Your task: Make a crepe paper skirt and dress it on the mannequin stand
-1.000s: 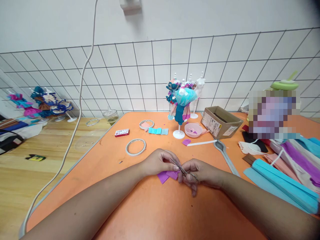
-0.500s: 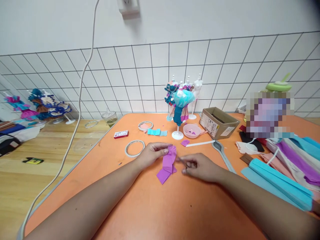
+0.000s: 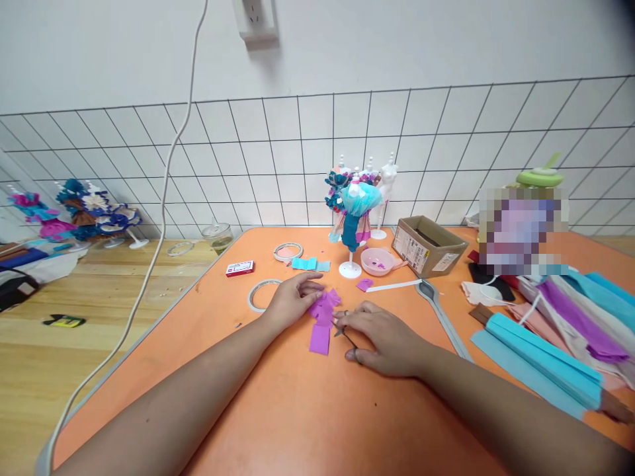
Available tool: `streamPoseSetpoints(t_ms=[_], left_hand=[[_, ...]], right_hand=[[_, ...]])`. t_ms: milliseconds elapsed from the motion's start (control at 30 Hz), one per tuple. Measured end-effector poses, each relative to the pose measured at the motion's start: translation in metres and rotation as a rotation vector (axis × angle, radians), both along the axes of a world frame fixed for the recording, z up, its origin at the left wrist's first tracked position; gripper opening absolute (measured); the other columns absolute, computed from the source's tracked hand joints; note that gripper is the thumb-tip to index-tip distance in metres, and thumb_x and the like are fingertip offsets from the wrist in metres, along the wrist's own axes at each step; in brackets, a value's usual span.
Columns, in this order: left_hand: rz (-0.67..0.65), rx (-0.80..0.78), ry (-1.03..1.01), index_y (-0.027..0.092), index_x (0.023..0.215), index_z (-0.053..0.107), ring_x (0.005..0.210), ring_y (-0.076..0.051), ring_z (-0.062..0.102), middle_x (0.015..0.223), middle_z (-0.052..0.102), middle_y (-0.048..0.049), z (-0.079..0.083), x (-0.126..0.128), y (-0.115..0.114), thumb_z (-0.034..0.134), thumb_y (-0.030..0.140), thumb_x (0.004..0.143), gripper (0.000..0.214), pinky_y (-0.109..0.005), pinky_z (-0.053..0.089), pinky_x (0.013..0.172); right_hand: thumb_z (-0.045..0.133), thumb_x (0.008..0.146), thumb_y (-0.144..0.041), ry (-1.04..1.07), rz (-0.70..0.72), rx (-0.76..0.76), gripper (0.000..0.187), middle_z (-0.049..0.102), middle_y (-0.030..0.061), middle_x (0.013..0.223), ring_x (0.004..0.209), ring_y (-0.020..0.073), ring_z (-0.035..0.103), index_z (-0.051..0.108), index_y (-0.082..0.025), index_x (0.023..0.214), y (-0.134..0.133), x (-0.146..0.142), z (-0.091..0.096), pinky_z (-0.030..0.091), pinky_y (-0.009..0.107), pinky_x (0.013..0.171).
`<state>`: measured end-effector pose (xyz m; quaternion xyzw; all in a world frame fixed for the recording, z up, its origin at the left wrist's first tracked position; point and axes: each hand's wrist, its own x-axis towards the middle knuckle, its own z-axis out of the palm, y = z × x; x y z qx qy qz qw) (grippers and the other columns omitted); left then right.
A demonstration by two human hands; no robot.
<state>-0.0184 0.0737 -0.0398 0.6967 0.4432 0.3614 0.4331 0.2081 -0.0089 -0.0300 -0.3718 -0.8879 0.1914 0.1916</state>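
A strip of purple crepe paper (image 3: 321, 338), with a cut, crumpled upper end, lies before me on the orange table. My left hand (image 3: 292, 303) holds its upper left edge, thumb against the paper and the index finger reaching out above it. On the right of the strip, my right hand (image 3: 384, 338) has its fingers in the handles of small scissors (image 3: 347, 336). The scissor blades are parted, their tips close to the paper's right edge. A purple scrap (image 3: 364, 285) lies farther back, beside a white strip (image 3: 394, 286).
Behind stand mini mannequins in paper dresses (image 3: 353, 228), a pink bowl (image 3: 378, 262) and a cardboard box (image 3: 429, 246). Tape rolls (image 3: 254, 299) and a red-white box (image 3: 240, 268) lie left. A grey tool (image 3: 444, 317) and crepe paper rolls (image 3: 546, 360) lie right. A white cable (image 3: 166, 172) hangs left.
The purple strip and my left hand have shifted slightly left. My right hand has turned and moved a little left, and the scissor blades now show parted.
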Motion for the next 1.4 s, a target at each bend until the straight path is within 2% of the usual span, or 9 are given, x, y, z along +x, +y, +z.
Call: streamPoseSetpoints(t_ms=[167,267,333,400,633,800,1000,1167,1400], left_hand=[[-0.173,-0.107,-0.373,0.019,0.111,0.061,0.121,-0.024,0.052,0.133,0.054,-0.0108,0.001,-0.001,0.0,0.066,0.016,0.067,0.045,-0.036,0.043,0.097],[-0.083,-0.003,-0.294,0.018,0.09,0.068,0.092,-0.018,0.063,0.095,0.07,-0.0059,0.009,-0.009,-0.002,0.059,0.018,0.072,0.02,-0.03,0.048,0.08],[-0.093,0.01,-0.217,0.015,0.075,0.069,0.066,-0.014,0.06,0.064,0.063,-0.0021,0.014,-0.013,-0.005,0.056,0.018,0.071,0.014,-0.027,0.047,0.067],[-0.111,-0.007,-0.18,0.015,0.071,0.069,0.057,-0.013,0.056,0.056,0.058,-0.0008,0.016,-0.013,-0.008,0.056,0.02,0.07,0.014,-0.027,0.045,0.062],[0.145,0.043,-0.054,0.016,0.087,0.069,0.075,-0.018,0.059,0.082,0.068,-0.0064,0.015,-0.007,-0.001,0.065,0.048,0.071,0.036,-0.029,0.044,0.069],[0.307,0.079,0.169,0.018,0.095,0.067,0.08,-0.018,0.058,0.096,0.067,-0.0084,0.029,-0.031,0.014,0.053,0.062,0.072,0.051,-0.028,0.042,0.069],[0.233,-0.047,0.72,0.02,0.05,0.062,0.059,-0.02,0.05,0.053,0.057,-0.0037,0.058,-0.076,0.015,0.077,0.036,0.042,0.024,-0.028,0.032,0.058],[0.031,-0.128,0.915,0.022,0.056,0.063,0.05,-0.017,0.049,0.059,0.06,-0.0026,0.058,-0.077,0.007,0.064,0.029,0.056,0.007,-0.028,0.031,0.055],[-0.062,-0.067,0.978,0.02,0.07,0.055,0.049,-0.015,0.045,0.065,0.057,-0.0017,0.056,-0.063,0.0,0.056,0.032,0.066,0.013,-0.028,0.031,0.051]], right_hand=[[0.065,0.077,-0.037,-0.062,0.055,-0.008,0.04,0.063,0.007,0.107,0.093,0.0235,0.049,0.059,-0.023,0.115,-0.003,-0.004,0.0,0.038,0.035,0.078],[0.064,0.078,-0.037,-0.044,0.041,0.002,0.034,0.063,0.0064,0.097,0.089,0.0224,0.05,0.061,-0.022,0.109,-0.002,0.0,-0.001,0.039,0.033,0.076],[0.062,0.08,-0.036,0.02,-0.04,0.022,0.036,0.061,0.007,0.096,0.091,0.022,0.05,0.059,-0.022,0.113,0.0,0.001,-0.002,0.039,0.033,0.076],[0.059,0.083,-0.037,0.064,-0.1,0.027,0.042,0.059,0.0078,0.104,0.097,0.0223,0.049,0.053,-0.022,0.121,0.003,-0.001,-0.004,0.038,0.033,0.08],[0.05,0.087,-0.044,-0.109,-0.483,0.082,0.025,0.059,0.0052,0.082,0.082,0.0224,0.051,0.058,-0.021,0.093,0.012,-0.002,-0.005,0.033,0.031,0.068],[0.052,0.083,-0.03,-0.095,-0.647,0.204,0.014,0.059,0.0036,0.076,0.076,0.021,0.05,0.058,-0.021,0.093,0.015,0.016,-0.003,0.028,0.028,0.062],[0.053,0.081,-0.026,-0.005,-0.628,0.308,0.012,0.059,0.0032,0.077,0.077,0.0209,0.05,0.059,-0.02,0.089,0.018,0.019,-0.004,0.029,0.028,0.064],[0.054,0.081,-0.027,0.031,-0.576,0.27,0.011,0.059,0.0029,0.076,0.076,0.0202,0.049,0.059,-0.02,0.088,0.018,0.017,-0.005,0.03,0.028,0.063],[0.054,0.08,-0.025,0.05,-0.59,0.227,0.01,0.058,0.0026,0.076,0.076,0.0197,0.05,0.059,-0.021,0.087,0.02,0.02,-0.006,0.031,0.027,0.062]])
